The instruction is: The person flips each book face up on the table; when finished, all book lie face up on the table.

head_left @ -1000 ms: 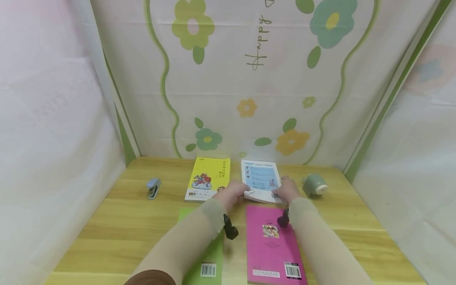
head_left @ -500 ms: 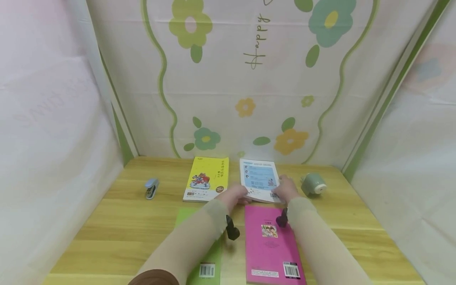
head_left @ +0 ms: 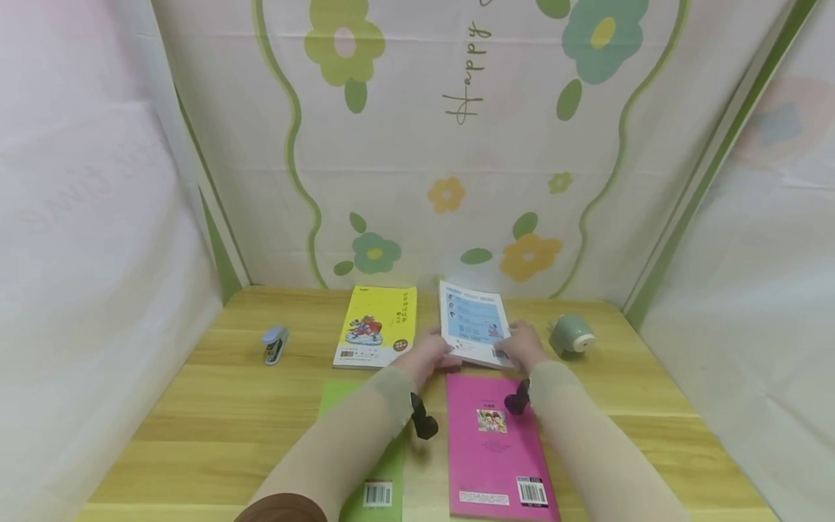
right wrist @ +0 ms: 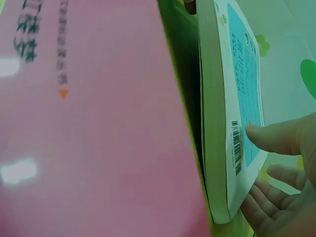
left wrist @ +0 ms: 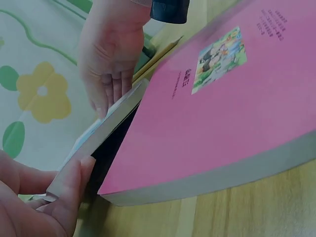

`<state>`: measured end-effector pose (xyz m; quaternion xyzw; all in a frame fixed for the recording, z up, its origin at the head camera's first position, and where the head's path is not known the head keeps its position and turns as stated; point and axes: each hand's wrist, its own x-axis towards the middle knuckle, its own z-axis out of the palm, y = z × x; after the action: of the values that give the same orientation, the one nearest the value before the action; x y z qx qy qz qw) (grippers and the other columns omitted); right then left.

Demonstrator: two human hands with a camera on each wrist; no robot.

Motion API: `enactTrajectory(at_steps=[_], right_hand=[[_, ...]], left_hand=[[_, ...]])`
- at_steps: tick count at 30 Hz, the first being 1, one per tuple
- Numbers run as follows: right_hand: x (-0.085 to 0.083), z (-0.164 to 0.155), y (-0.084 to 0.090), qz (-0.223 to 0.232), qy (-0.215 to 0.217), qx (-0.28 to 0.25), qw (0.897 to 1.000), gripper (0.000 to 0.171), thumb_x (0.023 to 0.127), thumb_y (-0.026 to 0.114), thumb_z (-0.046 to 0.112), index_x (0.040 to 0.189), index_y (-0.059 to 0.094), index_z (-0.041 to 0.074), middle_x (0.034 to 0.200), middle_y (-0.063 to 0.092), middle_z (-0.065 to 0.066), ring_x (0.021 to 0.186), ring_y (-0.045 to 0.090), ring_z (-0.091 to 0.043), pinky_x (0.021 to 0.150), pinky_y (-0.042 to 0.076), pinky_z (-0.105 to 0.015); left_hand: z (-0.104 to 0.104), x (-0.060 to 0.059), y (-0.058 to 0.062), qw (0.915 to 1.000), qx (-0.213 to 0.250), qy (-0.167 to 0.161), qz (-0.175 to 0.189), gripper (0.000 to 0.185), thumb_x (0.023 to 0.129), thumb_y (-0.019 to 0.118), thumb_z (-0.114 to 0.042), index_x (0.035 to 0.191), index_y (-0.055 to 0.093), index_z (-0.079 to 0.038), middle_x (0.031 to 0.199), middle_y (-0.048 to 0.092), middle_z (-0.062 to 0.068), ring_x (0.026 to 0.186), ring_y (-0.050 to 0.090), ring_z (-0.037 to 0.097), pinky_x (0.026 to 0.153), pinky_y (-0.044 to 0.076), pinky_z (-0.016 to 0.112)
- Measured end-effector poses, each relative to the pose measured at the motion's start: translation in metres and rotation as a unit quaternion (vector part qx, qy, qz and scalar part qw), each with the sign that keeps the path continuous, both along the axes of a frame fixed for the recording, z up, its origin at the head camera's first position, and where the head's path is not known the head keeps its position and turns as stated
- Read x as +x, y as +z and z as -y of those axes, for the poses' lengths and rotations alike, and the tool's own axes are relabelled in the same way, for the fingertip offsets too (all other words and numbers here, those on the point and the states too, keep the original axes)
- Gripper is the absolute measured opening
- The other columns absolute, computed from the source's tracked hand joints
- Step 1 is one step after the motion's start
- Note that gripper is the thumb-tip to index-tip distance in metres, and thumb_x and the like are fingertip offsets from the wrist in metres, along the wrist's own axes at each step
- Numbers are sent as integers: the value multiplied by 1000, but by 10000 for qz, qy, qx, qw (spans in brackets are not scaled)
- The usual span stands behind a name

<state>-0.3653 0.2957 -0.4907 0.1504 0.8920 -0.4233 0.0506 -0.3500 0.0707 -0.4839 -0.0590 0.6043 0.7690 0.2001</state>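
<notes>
A white book with a light-blue back cover (head_left: 475,328) is tilted up at the far middle of the wooden table (head_left: 196,435). My left hand (head_left: 427,355) pinches its near left corner, and the thumb (left wrist: 66,195) lies on the page edge (left wrist: 106,126). My right hand (head_left: 525,348) holds its near right corner, thumb (right wrist: 276,138) on the cover by the barcode and fingers underneath. In the right wrist view the book (right wrist: 232,113) stands clear of the pink book (right wrist: 89,123).
A pink book (head_left: 496,442) lies just in front of the hands, and a green book (head_left: 378,471) lies partly under my left forearm. A yellow book (head_left: 377,326) lies left of the held one. A blue stapler (head_left: 274,344) lies far left, a green round object (head_left: 570,335) right. Cloth walls enclose the table.
The blue-and-white book has tipped up from lying flat, with both hands still at its near corners. Everything else on the table keeps its place.
</notes>
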Motion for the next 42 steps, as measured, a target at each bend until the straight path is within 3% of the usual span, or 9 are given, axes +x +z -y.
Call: enactTrajectory(at_steps=[5,9,15,22,27,30,34,42], right_hand=[[1,-6,-4,-308,84,-666,9973,74,83,72,13,144,35,-10,144,37,-32,133,34,-46,113,25,-56],[4,-11,0,-186,-14,-1037,9944,68,90,67,15,145,34,-9,146,35,-31,136,31,-46,114,23,-55],[8,-16,12,-19,10,-1527,9883,55,97,59,16,143,40,-9,140,46,-29,130,42,-43,110,34,-53],[8,-30,26,-311,331,-2232,9737,45,101,56,17,140,48,-4,133,58,-22,126,50,-36,110,35,-50],[8,-38,37,-607,403,-2783,9577,44,102,53,11,138,46,-11,123,64,-19,113,58,-27,110,35,-46],[7,-42,45,-606,440,-2741,9588,44,103,52,13,138,44,-13,122,65,-17,106,61,-20,111,35,-46],[7,-42,55,-514,320,-2572,9645,45,103,52,16,139,43,-11,126,61,-18,107,60,-21,110,37,-47],[10,-40,68,-343,100,-2889,9567,43,102,54,17,138,44,-5,111,64,-9,101,60,-20,102,44,-42]], left_hand=[[0,-1,0,9998,53,108,-132,65,83,46,17,146,44,-2,113,66,20,89,71,32,74,60,37],[2,-2,2,9998,47,90,-156,65,83,46,17,145,46,-3,113,67,20,89,71,32,72,60,36],[9,-2,9,9998,133,13,-140,66,83,49,17,145,48,-6,111,68,19,88,71,33,71,61,36],[25,-2,27,9972,87,-679,-315,62,87,51,12,145,48,-8,110,69,19,87,71,33,80,59,41],[37,-5,41,9937,-199,-1089,-144,64,89,53,10,149,42,-8,104,69,21,81,72,34,86,56,44],[44,-4,49,9910,-307,-1295,-175,65,89,54,10,150,41,-8,104,68,22,82,72,35,91,54,48],[53,-2,55,9888,-351,-1435,-236,68,88,55,12,150,41,-9,104,67,24,80,71,36,93,51,51],[67,3,61,9849,-615,-1567,-392,66,89,60,8,150,41,-7,102,69,22,79,72,35,84,57,45]])
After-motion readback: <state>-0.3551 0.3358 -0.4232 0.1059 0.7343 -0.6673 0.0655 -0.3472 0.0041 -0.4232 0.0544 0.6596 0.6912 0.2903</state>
